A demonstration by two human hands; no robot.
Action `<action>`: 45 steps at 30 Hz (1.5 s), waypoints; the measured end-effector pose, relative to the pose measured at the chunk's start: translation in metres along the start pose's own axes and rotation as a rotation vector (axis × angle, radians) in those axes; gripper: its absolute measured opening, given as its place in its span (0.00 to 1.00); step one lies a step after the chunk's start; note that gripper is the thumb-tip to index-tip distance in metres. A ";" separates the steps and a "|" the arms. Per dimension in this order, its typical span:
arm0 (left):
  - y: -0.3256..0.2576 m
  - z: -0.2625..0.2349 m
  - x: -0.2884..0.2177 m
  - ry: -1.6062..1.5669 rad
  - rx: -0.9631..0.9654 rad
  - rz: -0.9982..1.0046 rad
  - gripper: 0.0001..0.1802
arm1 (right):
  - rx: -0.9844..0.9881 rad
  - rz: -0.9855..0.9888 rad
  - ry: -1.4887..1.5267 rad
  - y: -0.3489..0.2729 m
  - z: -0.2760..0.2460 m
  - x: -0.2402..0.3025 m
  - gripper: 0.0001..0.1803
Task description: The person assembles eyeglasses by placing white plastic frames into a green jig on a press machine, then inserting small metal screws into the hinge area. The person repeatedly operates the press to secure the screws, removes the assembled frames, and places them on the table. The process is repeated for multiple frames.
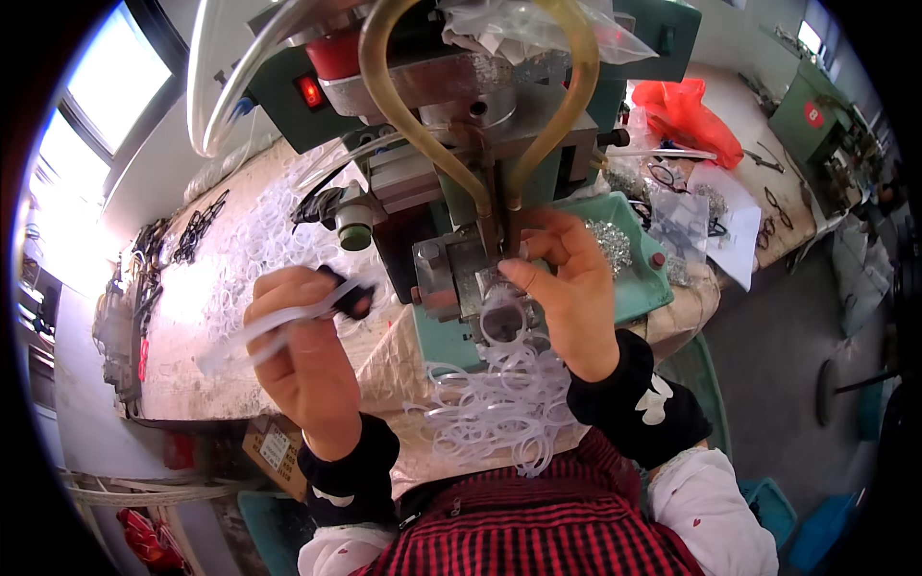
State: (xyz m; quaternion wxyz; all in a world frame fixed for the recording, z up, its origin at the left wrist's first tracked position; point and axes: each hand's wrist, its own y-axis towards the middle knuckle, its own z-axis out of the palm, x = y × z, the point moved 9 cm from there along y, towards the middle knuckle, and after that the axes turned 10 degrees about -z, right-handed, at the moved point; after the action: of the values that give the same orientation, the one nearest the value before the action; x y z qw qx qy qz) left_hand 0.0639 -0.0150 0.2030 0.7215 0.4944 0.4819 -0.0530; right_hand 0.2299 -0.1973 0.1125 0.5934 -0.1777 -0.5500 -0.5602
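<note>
My left hand (303, 336) is raised left of the machine, its fingers closed around blurred, translucent plastic strips (279, 322). A small black piece (353, 296) shows at its fingertips; its kind is unclear. My right hand (567, 293) is at the metal work block (463, 278) of a bench press (480, 91), thumb and forefinger pinched together beside the upright tool. Whatever they pinch is too small to make out. Below those fingers, a clear plastic ring-shaped piece (504, 322) rests against the block's front. Several similar clear pieces (499, 398) lie heaped nearer to me.
A green tray (642, 300) of small shiny metal parts stands right of the press. Clear plastic pieces (259, 235) cover the table's left side. Two tan hoses (576, 96) arch above the work block. At back right lies a red plastic bag (687, 120).
</note>
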 end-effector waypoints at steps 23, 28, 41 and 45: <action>-0.065 0.097 0.006 0.382 0.638 0.438 0.25 | 0.099 -0.393 -1.548 -0.016 -0.110 -0.010 0.08; -0.083 0.066 -0.011 0.538 0.451 0.341 0.23 | 0.085 -0.405 -1.459 0.005 -0.096 -0.018 0.05; -0.060 -0.141 0.161 1.096 0.525 -0.235 0.22 | 0.004 -0.312 -1.002 0.014 -0.109 -0.026 0.04; -0.059 -0.140 0.157 0.937 0.298 -0.227 0.13 | -0.139 -0.174 -0.898 -0.017 -0.152 -0.018 0.07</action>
State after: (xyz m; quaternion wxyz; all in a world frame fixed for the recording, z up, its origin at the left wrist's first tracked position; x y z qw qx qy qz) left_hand 0.0248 0.1248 0.0397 0.3390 0.5072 0.7918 0.0282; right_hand 0.2884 -0.3197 0.0402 0.2338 -0.3954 -0.7266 -0.5109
